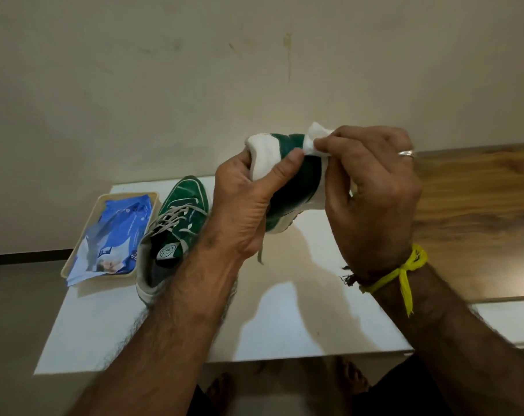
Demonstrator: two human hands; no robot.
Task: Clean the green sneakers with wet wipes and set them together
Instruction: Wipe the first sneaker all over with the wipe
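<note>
The left hand (242, 202) holds one green sneaker (287, 178) up above the white bench (284, 325), its grip closed round the white heel, thumb lying across the heel's outer side and fingers tucked behind it. The right hand (371, 187) pinches a white wet wipe (316, 139) between thumb and fingertips and presses it against the green and white side of that raised sneaker, just right of the left thumb. A silver ring (406, 153) sits on one right finger, and a yellow thread (405, 273) is tied round the right wrist. A lace end hangs below the left hand. The second green sneaker (176, 223) rests on the bench to the left, toe pointing to the far side, grey laces loose, partly hidden by the left forearm. Just left of it, a cream tray (74, 253) holds a blue pack of wet wipes (116, 235), its near corner hanging over the tray's rim. A wooden surface (477, 220) lies to the right of the bench.
</note>
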